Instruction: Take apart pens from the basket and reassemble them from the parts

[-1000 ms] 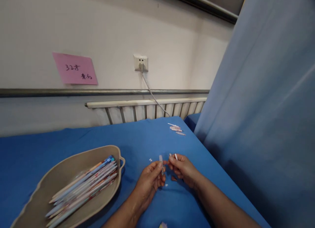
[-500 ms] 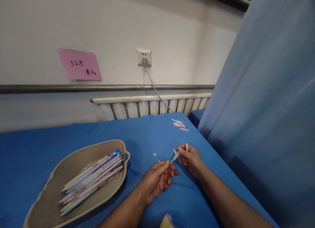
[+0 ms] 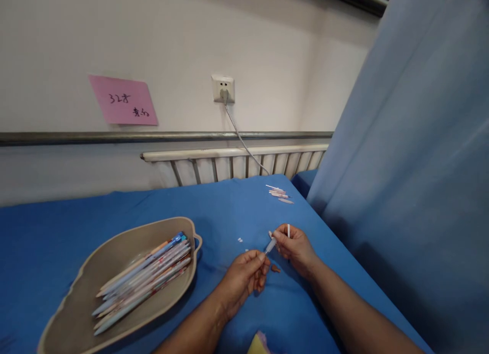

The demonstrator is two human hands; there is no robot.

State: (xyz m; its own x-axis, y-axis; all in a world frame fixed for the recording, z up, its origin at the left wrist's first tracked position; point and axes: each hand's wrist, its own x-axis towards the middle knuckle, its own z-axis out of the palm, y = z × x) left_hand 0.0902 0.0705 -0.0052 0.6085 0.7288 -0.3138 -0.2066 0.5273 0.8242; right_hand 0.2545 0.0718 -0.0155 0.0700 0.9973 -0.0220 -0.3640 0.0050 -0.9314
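Between my two hands is a slim, pale grey pen part [image 3: 271,245], slanting up to the right. My left hand [image 3: 244,272] pinches its thin lower end between thumb and forefinger, the other fingers curled. At its upper end, my right hand [image 3: 298,248] grips with thumb and fingertips. A white stick [image 3: 289,231] pokes up from among the right fingers; its lower part is hidden. Just below the hands a small brown piece [image 3: 275,268] lies on the blue cloth [image 3: 214,206]. Tiny white bits [image 3: 240,240] are scattered to the left.
At left stands a beige basket [image 3: 194,272] with several pens [image 3: 145,280] in it. Several slim pen parts [image 3: 280,193] lie at the far right of the cloth. A yellow thing [image 3: 258,344] shows at the bottom edge. A blue curtain [image 3: 412,165] hangs along the right.
My right hand has shifted slightly left, and the pen part has tilted a little. More of the brown piece now shows beside my left fingers.
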